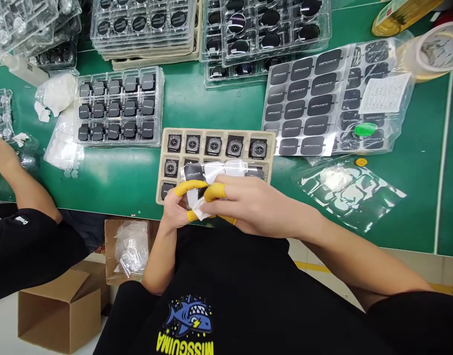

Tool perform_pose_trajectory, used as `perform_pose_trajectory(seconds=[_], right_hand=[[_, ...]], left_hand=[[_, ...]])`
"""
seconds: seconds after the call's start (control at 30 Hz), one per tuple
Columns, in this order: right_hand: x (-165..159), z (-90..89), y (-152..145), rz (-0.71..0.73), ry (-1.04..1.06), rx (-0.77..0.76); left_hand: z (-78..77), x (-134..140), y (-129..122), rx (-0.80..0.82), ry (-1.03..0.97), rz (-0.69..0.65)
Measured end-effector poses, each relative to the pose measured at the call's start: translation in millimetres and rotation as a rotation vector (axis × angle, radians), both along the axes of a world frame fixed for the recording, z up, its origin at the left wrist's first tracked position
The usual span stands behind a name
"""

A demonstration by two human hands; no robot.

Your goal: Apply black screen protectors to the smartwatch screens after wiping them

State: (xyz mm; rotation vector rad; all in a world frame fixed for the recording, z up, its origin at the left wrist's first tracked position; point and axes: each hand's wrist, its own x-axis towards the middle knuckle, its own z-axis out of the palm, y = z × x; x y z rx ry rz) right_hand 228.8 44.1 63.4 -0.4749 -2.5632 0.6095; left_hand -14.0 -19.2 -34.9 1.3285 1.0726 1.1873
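My left hand wears yellow finger cots and is closed around a small dark piece, mostly covered by fingers; it may be a watch body like those in the tray. My right hand, also with yellow finger cots, pinches a white wipe against that piece. Both hands are over the front edge of a beige tray with square watch bodies in its compartments. Across the tray lies a strip of black HiFuture labels with white backing showing.
A clear tray of black square pieces stands left. Behind are stacked trays and round dark lenses. Label sheets, a plastic bag and tape rolls lie right. A co-worker's arm is left; cardboard boxes below.
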Motion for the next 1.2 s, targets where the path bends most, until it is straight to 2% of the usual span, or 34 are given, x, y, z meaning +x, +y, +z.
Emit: perform_pose_trajectory(seconds=[0.1,0.23,0.37,0.53,0.7,0.83,0.93,1.03,1.2], right_hand=[[20.2,8.2,5.7,0.041,-0.081,-0.093],[46.7,19.5,8.6,-0.179,-0.083,-0.018],[42.5,21.7,4.3,-0.329,0.012,0.026],[17.1,16.9,1.2,-0.254,0.005,0.097],[2.6,7.7,-0.7,-0.150,-0.012,0.095],[5.1,7.4,-0.3,-0.001,0.022,0.038],[20.3,15.5,2.7,0.102,-0.074,-0.024],[39.9,24.0,4.2,0.063,-0.130,-0.013],[46.5,25.9,1.0,-0.179,0.017,0.051]], left_hand=[[0.2,-4.2,0.5,-0.001,0.041,0.006],[3.3,-6.9,0.9,0.011,0.008,0.058],[6.5,-1.5,4.3,0.023,-0.038,0.035],[8.2,4.7,7.3,0.051,-0.111,0.025],[8.3,6.3,5.2,0.042,-0.146,0.007],[6.7,4.9,4.6,0.037,-0.137,0.007],[6.4,-0.2,4.9,0.031,-0.118,0.023],[8.1,-5.7,5.6,0.062,-0.106,0.078],[12.8,-4.2,8.0,0.081,-0.146,0.056]])
